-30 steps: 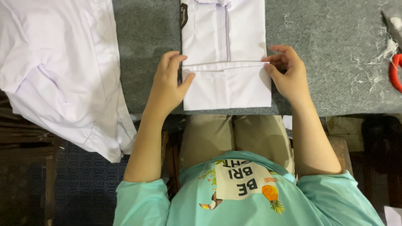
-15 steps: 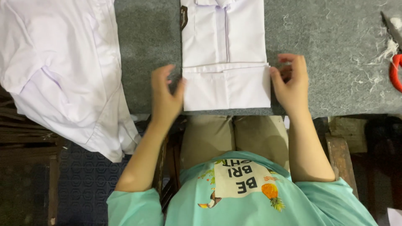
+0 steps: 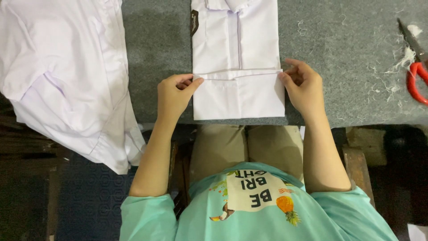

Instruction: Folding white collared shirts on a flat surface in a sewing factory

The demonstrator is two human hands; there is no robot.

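A folded white shirt [image 3: 238, 49] lies on the grey felt table [image 3: 334, 58], its bottom part turned up into a flap [image 3: 238, 96] near the front edge. My left hand [image 3: 174, 96] pinches the flap's upper left corner. My right hand [image 3: 303, 87] pinches its upper right corner. Both hands rest on the table beside the shirt's sides.
A pile of loose white shirts [image 3: 62, 71] hangs over the table's left edge. Red-handled scissors [image 3: 414, 76] lie at the far right among white thread scraps [image 3: 401, 58]. A small dark tag [image 3: 194, 22] sits beside the folded shirt.
Both hands have shifted along the flap's sides and now pinch its top corners. The shirt itself lies in the same place.
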